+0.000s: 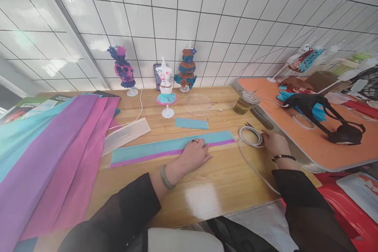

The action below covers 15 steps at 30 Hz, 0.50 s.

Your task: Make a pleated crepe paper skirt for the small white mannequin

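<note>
A long fabric strip [147,150], light blue with a purple lower edge, lies flat across the wooden table. My left hand [195,153] rests on its middle with bent fingers and the thumb apart, not gripping it. To the right is a roll of white tape [241,134], lying flat with a loose tail curving toward the table's front edge. My right hand [276,143] has its fingertips closed at the roll's right rim; part of the grip is hidden. Dark scissor-like tips [249,125] show beside the roll. A shorter blue piece [191,123] lies behind the strip.
Small dress forms [167,98] in doll clothes and a phone [157,75] stand by the tiled wall. Folded fabrics [59,157] cover the left side. A lidded cup [246,103] is behind the tape. An orange table [310,149] with a black bag [313,106] adjoins right.
</note>
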Available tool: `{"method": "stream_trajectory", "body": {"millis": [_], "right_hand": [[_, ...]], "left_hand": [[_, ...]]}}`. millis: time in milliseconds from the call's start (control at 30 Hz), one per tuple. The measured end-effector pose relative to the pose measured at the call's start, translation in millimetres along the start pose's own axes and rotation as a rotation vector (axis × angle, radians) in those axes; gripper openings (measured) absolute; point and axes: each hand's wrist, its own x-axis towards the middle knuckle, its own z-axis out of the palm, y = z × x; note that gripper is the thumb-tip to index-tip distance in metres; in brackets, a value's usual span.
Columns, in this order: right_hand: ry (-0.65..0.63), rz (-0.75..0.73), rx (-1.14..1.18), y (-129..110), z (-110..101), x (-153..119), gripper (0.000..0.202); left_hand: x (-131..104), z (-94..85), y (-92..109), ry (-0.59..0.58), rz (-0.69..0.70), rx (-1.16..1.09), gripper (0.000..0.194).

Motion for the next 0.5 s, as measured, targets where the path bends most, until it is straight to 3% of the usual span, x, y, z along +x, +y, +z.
{"method": "stream_trajectory", "body": {"millis": [333,500], "right_hand": [[0.008,-0.014,0.025,2.9,4.2,2.8,0.039],[0.116,0.009,0.066,3.6,2.6,-2.1,0.04]], "left_hand": [[-3.4,-2.0,4.0,0.033,-0.001,0.06,0.038],[0.3,-0.7,5.4,0.022,0.0,0.063,0.047]]}}
